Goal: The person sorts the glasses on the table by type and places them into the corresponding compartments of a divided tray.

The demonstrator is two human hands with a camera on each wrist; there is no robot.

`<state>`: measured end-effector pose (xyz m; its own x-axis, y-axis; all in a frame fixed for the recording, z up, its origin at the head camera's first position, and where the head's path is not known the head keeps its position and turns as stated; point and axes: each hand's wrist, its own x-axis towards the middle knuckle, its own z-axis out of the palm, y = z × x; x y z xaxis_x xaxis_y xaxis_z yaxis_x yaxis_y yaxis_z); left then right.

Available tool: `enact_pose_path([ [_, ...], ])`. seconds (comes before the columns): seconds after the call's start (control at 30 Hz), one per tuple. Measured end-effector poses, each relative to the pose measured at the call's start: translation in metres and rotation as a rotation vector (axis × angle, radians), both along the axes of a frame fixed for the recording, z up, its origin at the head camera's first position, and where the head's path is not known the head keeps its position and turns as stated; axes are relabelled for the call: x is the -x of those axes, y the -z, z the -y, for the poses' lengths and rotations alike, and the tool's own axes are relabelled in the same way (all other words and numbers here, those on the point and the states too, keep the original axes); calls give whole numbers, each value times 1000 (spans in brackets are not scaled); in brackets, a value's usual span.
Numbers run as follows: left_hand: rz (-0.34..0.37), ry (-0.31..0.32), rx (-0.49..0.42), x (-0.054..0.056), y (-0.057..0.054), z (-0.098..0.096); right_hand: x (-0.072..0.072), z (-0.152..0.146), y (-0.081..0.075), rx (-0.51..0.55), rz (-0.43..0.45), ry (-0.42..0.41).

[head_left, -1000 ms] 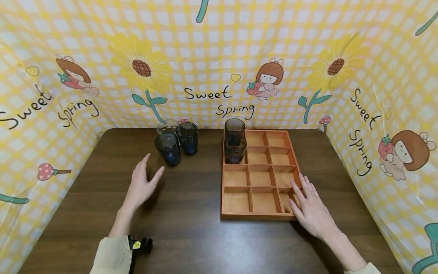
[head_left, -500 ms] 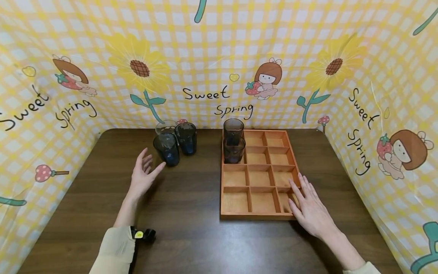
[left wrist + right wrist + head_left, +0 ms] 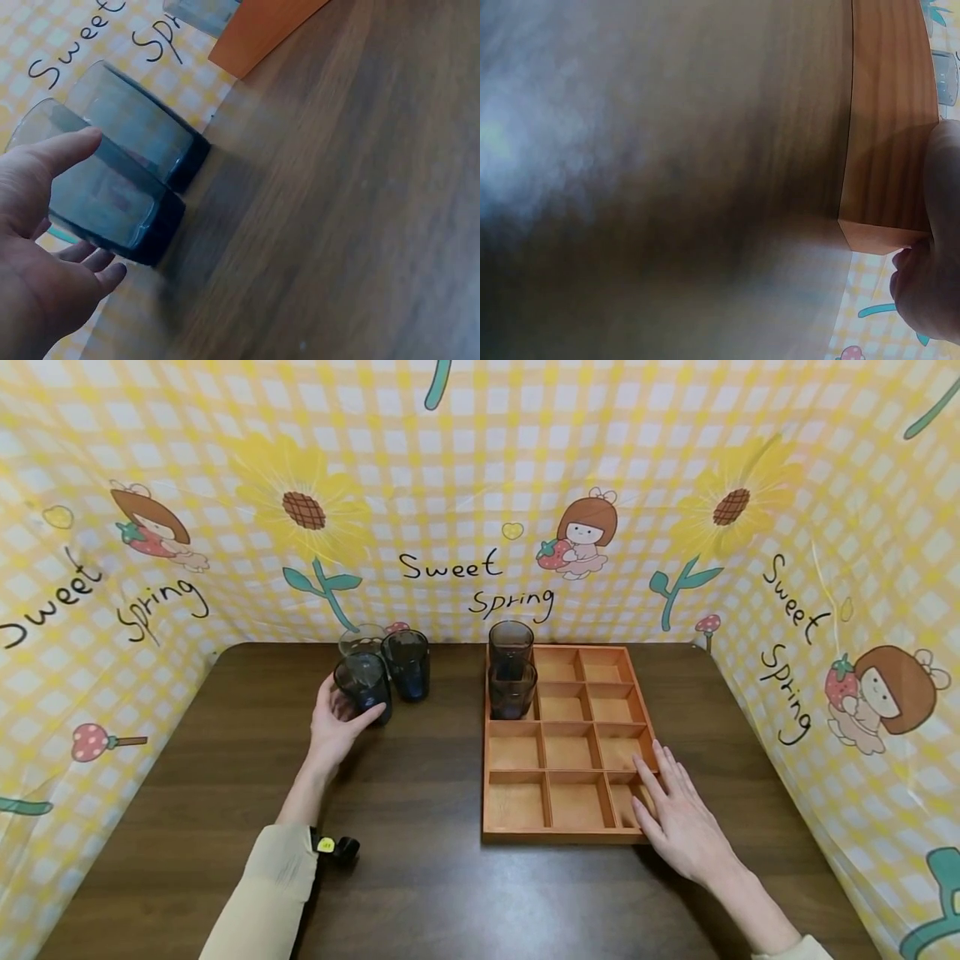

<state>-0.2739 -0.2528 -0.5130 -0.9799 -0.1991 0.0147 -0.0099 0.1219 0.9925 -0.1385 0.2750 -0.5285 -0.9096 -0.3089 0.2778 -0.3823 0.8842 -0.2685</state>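
Note:
Toward the back left of the table stands a dark blue drinking glass [image 3: 367, 689]. My left hand [image 3: 335, 727] holds it from the left, the thumb across its near side and the fingers reaching behind. The left wrist view shows the same glass [image 3: 120, 199] between thumb and fingers. A second dark glass [image 3: 408, 668] stands close to its right, with a clear glass [image 3: 360, 639] partly hidden behind. My right hand [image 3: 684, 818] lies with fingers spread on the right front corner of a wooden compartment tray [image 3: 570, 837]. In the right wrist view that hand [image 3: 937, 247] touches the tray's side.
Two smoky glasses, one rear [image 3: 512, 643] and one nearer [image 3: 513, 692], stand in the tray's two back left compartments. A yellow checked cloth [image 3: 450, 485] walls the brown table [image 3: 420, 877] at the back and both sides.
My left hand has moved forward and right from open air beside the dark blue glass to around it. The right hand stays on the tray, and the glasses stand where they were.

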Motion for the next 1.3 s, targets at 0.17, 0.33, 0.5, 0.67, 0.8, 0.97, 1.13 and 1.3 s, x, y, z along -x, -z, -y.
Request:
enact_pose_path([
  [0.17,7,-40,23,3,1,-5,0,0,-1,4,6,-1],
  [0.33,-17,-83,14,3,4,-7,-1,0,-1,4,10,0],
  [0.5,-70,-120,-19,1,8,-11,-1,0,0,-4,20,-1],
  [0.67,-88,-121,-20,-3,6,-17,-1,0,-1,-4,25,2],
  [0.8,-93,-114,-28,-5,2,-20,0,1,-1,-7,25,4],
  [0.97,-115,-111,-33,-10,-5,-23,0,1,-2,-8,23,2],
  [1.13,-140,-86,-31,-16,-10,-25,-1,1,-2,-5,24,3],
  [1.3,-137,-78,-38,-21,-13,-27,-1,1,-2,-3,21,-6],
])
